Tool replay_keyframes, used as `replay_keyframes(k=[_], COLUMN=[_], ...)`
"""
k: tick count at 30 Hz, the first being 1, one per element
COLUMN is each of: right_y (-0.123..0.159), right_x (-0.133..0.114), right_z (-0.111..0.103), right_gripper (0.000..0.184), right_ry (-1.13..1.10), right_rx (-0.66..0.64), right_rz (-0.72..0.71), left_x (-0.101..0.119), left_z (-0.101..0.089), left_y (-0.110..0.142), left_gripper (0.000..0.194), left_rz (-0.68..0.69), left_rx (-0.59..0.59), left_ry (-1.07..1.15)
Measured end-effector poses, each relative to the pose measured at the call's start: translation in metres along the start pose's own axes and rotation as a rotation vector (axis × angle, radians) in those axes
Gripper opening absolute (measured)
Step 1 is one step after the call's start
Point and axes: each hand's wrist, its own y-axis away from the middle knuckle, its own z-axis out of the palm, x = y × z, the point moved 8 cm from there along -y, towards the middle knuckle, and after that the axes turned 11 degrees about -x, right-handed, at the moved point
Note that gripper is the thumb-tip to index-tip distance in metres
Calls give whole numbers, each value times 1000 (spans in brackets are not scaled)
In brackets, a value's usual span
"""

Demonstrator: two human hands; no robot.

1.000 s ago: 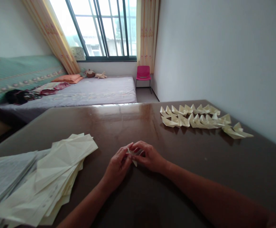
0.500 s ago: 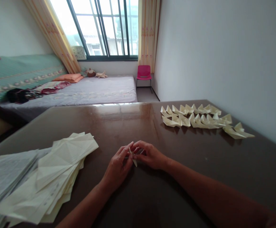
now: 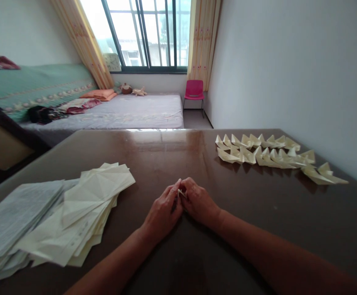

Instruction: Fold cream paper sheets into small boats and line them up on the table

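Over the middle of the brown table, a small folded piece of cream paper (image 3: 181,192) is pinched between my two hands, mostly covered by the fingers. My left hand (image 3: 165,207) grips it from the left with thumb and fingertips. From the right, my right hand (image 3: 200,201) closes on it too, and the fingertips of both hands meet at the top. Toward the far right of the table stand rows of folded paper boats (image 3: 269,156). Left of my hands lies a loose pile of creased cream sheets (image 3: 100,190).
A stack of printed grey paper (image 3: 21,217) lies at the table's left, partly under the cream sheets. The glossy brown table (image 3: 154,157) reaches toward a bed (image 3: 157,108) and a pink chair (image 3: 193,90). A white wall (image 3: 289,69) runs along the right side.
The view has swung slightly left and down. My hands have drawn closer together, and the right fingers have curled tighter around the folded paper, which now shows less.
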Motion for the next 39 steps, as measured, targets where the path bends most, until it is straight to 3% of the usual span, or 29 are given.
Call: replay_keyframes(k=[10,18,23,27,33,39], right_y=[-3,-7,-7,-4,-3,-2], right_x=[-3,6,14,17,12,7], right_z=[-5,-7,-3,-8,-12,-15], right_gripper=[23,28,22,15,10,15], right_ry=[-64,-67,30,214,400,538], right_rx=[49,56,-61,-155,-315,-367], right_rz=[-66,-44,9,48,-37,-91], left_x=[-9,-24,-24,-14,-2,1], left_z=[-1,-15,-10,-10,-3,1], left_y=[-4,-10,-11,-9,-5,-1], left_gripper=[56,24,12,14,19,26], left_rz=[-45,-90,-65,52,153,197], left_rx=[32,113,0,-32,-165,-259], left_ry=[-49,-43,-197,-280,-455,-515])
